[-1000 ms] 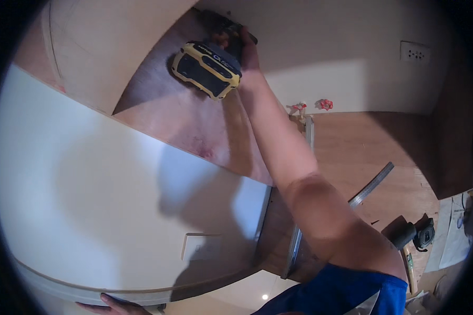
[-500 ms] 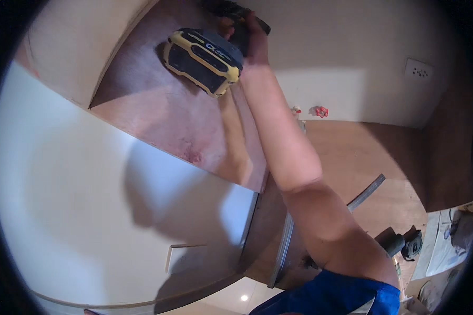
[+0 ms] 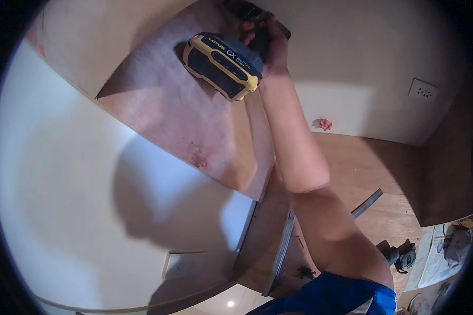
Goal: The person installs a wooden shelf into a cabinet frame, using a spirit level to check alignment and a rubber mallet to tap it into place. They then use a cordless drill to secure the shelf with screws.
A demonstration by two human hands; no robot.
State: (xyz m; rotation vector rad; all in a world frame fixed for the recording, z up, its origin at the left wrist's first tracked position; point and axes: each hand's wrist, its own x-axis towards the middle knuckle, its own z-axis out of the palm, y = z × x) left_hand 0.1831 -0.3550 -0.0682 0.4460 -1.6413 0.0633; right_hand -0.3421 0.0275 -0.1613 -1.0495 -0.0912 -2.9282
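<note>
My right hand (image 3: pixel 276 51), at the top of the head view, is wrapped round the handle of a cordless drill (image 3: pixel 222 66). The drill's yellow-and-black battery pack faces me, and its dark body runs to the upper edge, where its front end is hard to make out. Behind the battery is a reddish-brown wooden panel (image 3: pixel 168 110) with a pale, worn surface. My right forearm rises from a blue sleeve at the lower right. My left hand does not show.
Below the wooden panel lies a white panel (image 3: pixel 68 173) with a switch plate (image 3: pixel 184 264). A red valve handle (image 3: pixel 325 124) and a socket plate (image 3: pixel 423 90) are on the pale wall. Metal strips (image 3: pixel 367 203) and a tape measure (image 3: pixel 406 257) lie right of my arm.
The whole view has shifted, so the drill, wall fittings and panels appear lower and mostly further right. My grip on the drill is the same. A small red-and-white fitting beside my forearm is now hidden.
</note>
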